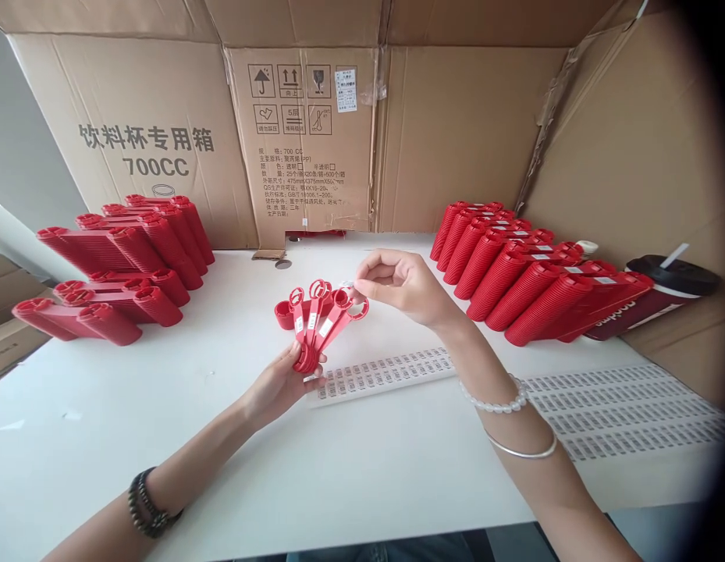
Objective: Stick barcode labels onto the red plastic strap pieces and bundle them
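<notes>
At the centre of the white table (104, 460), the left hand (283, 382) is closed around a fanned bunch of red plastic ring-ended pieces (321, 320), some bearing white labels. The right hand (397, 287) is half open, thumb and forefinger pinching what appears to be a small white label (349, 286) at the fan's upper end. Keep the fan firmly gripped and the pinch light. Barcode label sheets (385, 371) lie at 4 o'clock; one stack of red pieces (125, 246) stands at 10 o'clock, another stack (514, 277) at 2 o'clock.

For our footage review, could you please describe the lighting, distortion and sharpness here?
In the head view, light is bright and even; the red plastic pieces in the left hand look sharp; distortion bows the cardboard box wall, the right edge darkens, and the barcode label sheet is too small to read.
</notes>
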`<state>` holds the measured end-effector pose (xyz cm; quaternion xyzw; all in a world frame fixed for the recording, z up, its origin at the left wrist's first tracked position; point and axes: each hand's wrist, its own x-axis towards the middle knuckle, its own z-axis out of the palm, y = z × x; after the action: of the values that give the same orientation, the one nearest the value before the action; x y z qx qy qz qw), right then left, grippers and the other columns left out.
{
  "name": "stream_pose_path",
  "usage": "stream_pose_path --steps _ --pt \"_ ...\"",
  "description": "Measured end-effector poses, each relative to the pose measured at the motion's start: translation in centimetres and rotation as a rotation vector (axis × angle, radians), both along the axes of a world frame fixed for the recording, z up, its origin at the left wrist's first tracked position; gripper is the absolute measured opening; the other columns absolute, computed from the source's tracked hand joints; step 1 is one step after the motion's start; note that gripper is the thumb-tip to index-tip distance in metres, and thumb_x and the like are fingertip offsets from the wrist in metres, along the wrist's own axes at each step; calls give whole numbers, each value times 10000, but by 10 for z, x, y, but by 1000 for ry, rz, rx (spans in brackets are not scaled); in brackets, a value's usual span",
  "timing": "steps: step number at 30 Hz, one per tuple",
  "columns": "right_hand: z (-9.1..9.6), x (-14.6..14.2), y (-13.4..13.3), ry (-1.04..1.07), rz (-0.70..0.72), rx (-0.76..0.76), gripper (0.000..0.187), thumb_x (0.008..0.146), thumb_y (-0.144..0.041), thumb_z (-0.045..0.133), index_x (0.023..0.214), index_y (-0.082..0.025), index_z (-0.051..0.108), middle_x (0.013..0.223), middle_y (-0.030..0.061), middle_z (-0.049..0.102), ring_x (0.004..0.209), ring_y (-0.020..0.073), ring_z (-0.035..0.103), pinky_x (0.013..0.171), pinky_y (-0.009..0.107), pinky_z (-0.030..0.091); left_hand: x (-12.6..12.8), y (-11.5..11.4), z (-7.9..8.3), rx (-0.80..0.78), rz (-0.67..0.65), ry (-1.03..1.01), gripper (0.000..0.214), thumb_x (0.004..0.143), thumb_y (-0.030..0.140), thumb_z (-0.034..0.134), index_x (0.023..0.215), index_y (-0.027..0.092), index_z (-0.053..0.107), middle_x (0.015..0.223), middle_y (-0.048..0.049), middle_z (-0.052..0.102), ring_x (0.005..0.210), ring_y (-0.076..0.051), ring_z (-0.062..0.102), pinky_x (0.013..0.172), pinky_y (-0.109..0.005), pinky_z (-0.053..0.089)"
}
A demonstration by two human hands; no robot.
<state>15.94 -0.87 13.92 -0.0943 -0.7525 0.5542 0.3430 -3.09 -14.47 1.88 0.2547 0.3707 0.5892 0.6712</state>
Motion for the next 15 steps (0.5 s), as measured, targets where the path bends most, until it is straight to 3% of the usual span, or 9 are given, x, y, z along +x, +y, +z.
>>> stream_pose_path --steps 3,7,11,15 --pt "1 3 1 -69 7 -7 158 779 -258 678 871 -165 590 801 17 678 753 143 660 730 310 535 0 1 0 0 6 -6 230 902 400 528 944 196 624 891 -49 592 721 -133 528 767 -347 504" --pt "4 6 4 -188 38 66 344 744 -269 718 1037 -188 558 879 20 689 825 158 660 773 332 532 -1 1 -1 10 5 23 239 891 413 541 920 192 628 876 -51 598 693 -134 529 740 -339 496" --pt "5 8 3 -248 60 208 279 762 -375 704 931 -174 611 949 41 667 871 162 635 798 325 513 -3 0 -4 46 -55 97 293 906 436 505 899 173 634 816 -62 616 618 -123 515 701 -315 472" --pt "4 9 -2 -401 140 244 305 832 -478 603 883 -178 620 879 29 649 776 142 605 685 278 485 -2 -2 -2 91 -91 117 298 909 432 501 889 165 632 788 -64 626 567 -105 480 677 -299 457"
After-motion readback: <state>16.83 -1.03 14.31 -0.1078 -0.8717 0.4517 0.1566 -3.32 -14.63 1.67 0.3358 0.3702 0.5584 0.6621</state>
